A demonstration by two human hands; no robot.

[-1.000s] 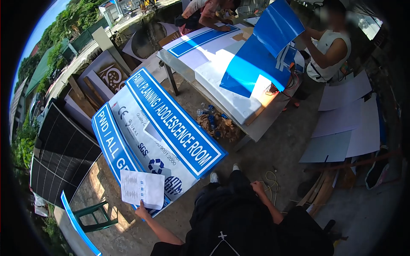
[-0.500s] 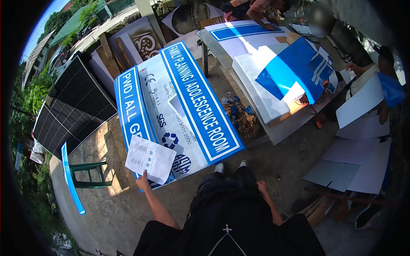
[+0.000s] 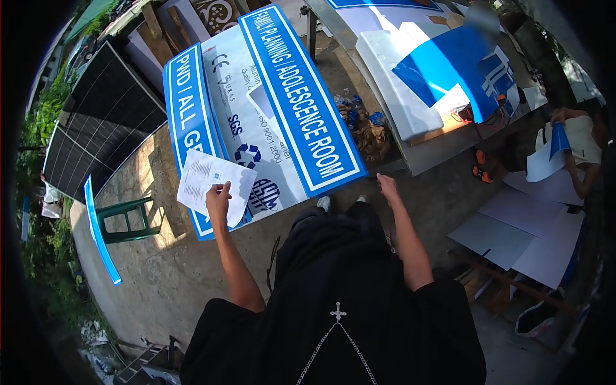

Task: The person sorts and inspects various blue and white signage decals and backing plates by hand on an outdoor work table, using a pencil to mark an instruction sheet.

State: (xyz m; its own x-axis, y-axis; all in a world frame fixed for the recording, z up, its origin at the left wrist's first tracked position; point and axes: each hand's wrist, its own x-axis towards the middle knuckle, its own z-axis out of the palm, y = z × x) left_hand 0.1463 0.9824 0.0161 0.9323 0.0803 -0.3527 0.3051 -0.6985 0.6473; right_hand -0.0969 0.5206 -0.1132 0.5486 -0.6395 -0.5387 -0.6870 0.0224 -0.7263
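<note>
A printed white sheet of paper (image 3: 197, 176) lies over the lower end of the blue "PWD / ALL GE…" sign (image 3: 186, 96), hiding its last letters. My left hand (image 3: 219, 199) is over the paper's middle, fingers bent together and fingertips at its surface; no tool shows in them. To the right, my right hand (image 3: 387, 186) is raised just off the near corner of the blue "FAMILY PLANNING / ADOLESCENCE ROOM" sign (image 3: 296, 102), fingers loosely apart and holding nothing. Between the signs shows a silver printed panel (image 3: 234, 106).
At the right stands another table (image 3: 423, 157) with a white slab (image 3: 391, 83) and blue sheeting (image 3: 443, 64). A person (image 3: 581, 141) handles a sheet at far right. On the left are a solar panel (image 3: 102, 109) and green stool (image 3: 131, 221).
My left hand has moved from the paper's near edge up onto its middle. My right hand has risen from my side toward the sign's corner. The view has tilted down.
</note>
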